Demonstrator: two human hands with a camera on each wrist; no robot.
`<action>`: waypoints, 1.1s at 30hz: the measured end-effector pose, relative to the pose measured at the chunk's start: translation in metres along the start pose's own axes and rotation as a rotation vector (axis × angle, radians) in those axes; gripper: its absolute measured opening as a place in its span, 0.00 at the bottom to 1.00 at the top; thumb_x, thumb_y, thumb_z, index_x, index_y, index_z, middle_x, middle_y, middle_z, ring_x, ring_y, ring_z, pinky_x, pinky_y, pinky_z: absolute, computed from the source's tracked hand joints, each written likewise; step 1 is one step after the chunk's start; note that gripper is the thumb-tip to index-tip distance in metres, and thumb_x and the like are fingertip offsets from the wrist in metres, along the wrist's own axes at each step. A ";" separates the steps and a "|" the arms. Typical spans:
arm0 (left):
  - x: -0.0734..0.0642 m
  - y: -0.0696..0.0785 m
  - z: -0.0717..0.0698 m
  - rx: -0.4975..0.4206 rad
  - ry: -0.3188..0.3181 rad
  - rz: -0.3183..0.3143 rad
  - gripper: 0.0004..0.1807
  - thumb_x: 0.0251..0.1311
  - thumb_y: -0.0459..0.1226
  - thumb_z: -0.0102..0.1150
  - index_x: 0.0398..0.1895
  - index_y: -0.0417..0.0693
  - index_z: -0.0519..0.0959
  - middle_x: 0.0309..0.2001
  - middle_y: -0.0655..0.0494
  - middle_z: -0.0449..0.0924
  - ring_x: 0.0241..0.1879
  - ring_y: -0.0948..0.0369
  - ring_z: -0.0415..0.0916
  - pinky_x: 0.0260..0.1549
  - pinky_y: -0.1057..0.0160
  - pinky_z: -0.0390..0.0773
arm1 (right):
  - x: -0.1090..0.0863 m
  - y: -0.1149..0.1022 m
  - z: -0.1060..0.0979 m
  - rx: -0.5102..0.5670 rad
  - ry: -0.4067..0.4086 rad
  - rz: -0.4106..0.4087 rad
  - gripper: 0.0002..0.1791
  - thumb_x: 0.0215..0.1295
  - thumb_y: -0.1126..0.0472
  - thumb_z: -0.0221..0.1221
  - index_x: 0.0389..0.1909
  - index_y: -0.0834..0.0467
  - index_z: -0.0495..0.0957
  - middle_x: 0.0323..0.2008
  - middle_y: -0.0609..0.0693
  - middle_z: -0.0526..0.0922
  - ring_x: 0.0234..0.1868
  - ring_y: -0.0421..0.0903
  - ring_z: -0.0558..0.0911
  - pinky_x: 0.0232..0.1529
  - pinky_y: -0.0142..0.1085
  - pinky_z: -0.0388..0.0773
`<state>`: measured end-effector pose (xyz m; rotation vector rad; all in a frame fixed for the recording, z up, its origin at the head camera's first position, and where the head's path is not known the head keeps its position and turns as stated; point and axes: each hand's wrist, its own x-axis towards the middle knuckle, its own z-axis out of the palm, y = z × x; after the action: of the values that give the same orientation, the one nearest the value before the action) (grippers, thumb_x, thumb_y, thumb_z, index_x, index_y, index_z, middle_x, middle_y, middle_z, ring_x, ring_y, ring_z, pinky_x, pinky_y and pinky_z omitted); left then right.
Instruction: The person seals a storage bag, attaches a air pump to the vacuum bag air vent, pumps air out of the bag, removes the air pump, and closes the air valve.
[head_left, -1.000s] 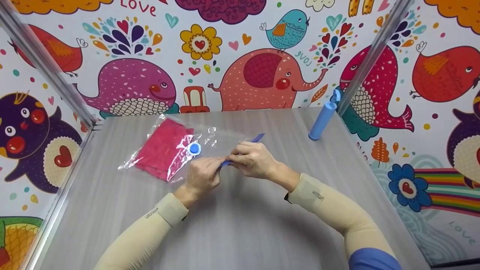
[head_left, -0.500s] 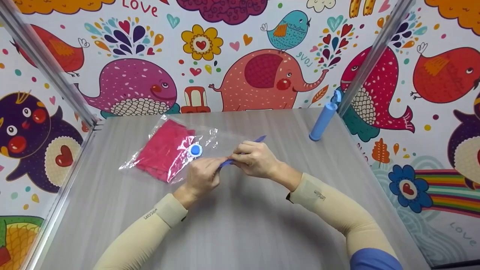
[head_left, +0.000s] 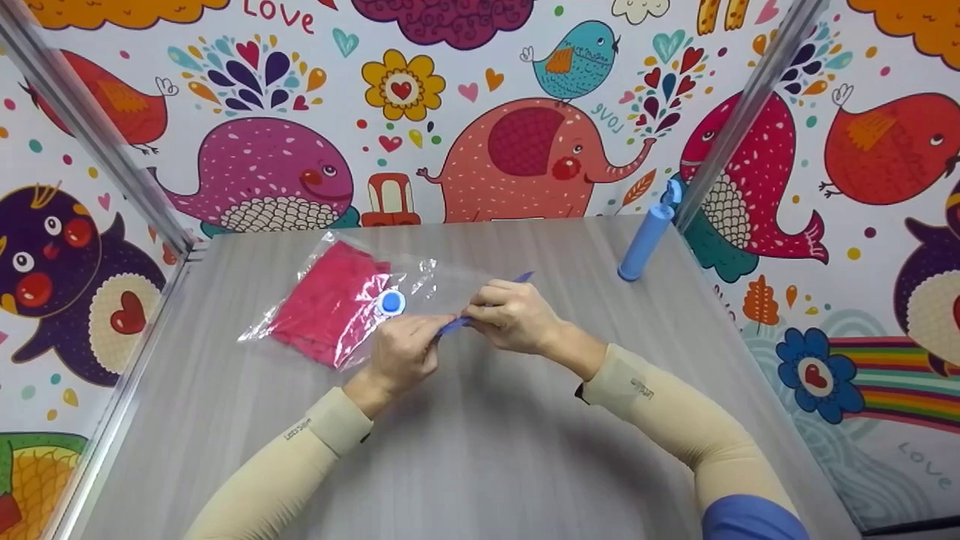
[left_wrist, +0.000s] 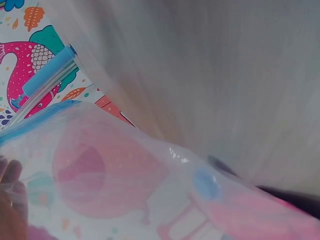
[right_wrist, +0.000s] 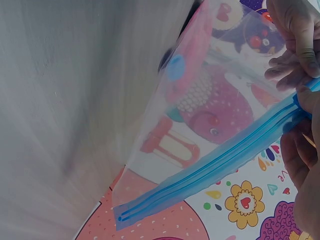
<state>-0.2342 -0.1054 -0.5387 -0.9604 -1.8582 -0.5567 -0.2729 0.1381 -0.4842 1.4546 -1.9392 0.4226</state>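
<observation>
I see left hand (head_left: 405,346) and right hand (head_left: 514,316) pinching the clear bag (head_left: 427,277) along its blue zip (right_wrist: 200,172); only the right wrist view resolves the zip's parallel ridges (right_wrist: 250,138).

Forearms (head_left: 274,465) angled inward, the left hand (head_left: 405,346) and right hand (head_left: 516,315) pinch close together, fingers curled.

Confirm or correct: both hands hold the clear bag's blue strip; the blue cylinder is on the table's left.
Wrong side: the head view shows the cylinder on the table's right. The left hand and right hand do hold the bag's strip.
</observation>
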 end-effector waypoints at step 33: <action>0.002 0.001 -0.013 0.012 -0.008 0.011 0.16 0.51 0.23 0.69 0.44 0.41 0.93 0.36 0.51 0.97 0.32 0.56 0.95 0.33 0.58 0.93 | -0.013 0.014 -0.001 -0.035 -0.016 0.052 0.02 0.67 0.63 0.78 0.38 0.56 0.96 0.34 0.48 0.93 0.35 0.45 0.89 0.39 0.34 0.92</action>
<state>-0.2272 -0.1138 -0.5306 -0.9661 -1.8606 -0.5347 -0.2838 0.1527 -0.4908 1.3922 -1.9907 0.4001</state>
